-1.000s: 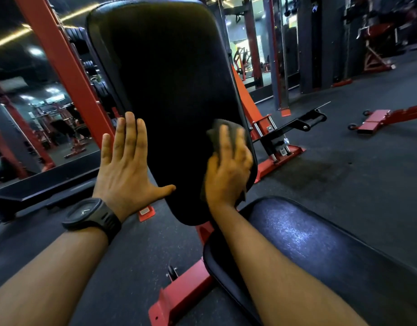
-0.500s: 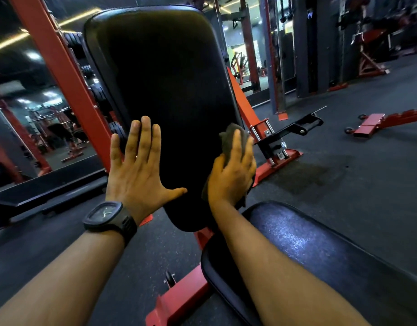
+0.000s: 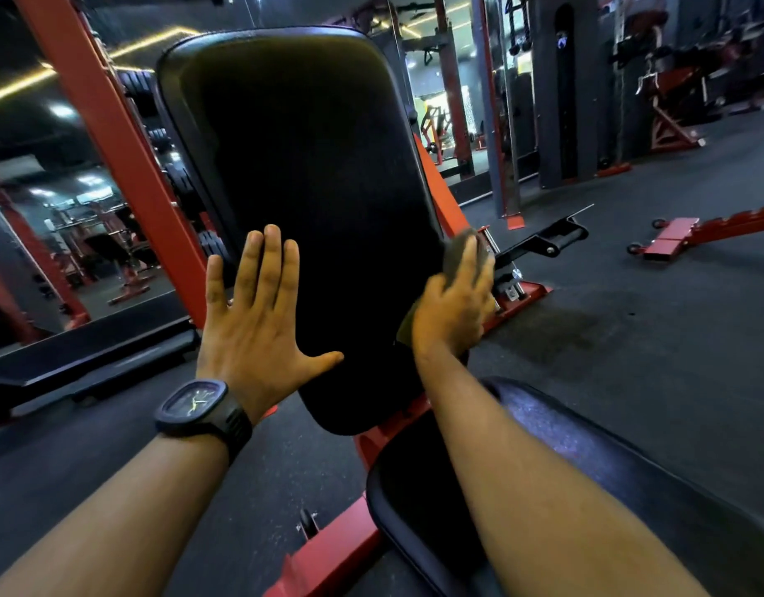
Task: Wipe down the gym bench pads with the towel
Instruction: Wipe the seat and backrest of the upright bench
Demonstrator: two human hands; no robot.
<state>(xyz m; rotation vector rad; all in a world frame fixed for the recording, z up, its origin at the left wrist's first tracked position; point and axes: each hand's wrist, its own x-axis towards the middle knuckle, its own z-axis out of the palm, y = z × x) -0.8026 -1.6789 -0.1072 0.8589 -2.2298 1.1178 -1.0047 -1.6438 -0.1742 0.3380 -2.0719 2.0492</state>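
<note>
Over the last second the right hand [image 3: 455, 310], holding the dark grey towel [image 3: 462, 256], slid to the upright black vinyl back pad's [image 3: 311, 187] right edge at frame centre-right; left hand [image 3: 259, 325] spread flat, bracing it.

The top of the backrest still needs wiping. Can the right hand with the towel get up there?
Probably yes: the right hand presses the towel on the backrest pad's right edge, and nothing blocks the pad above.
</note>
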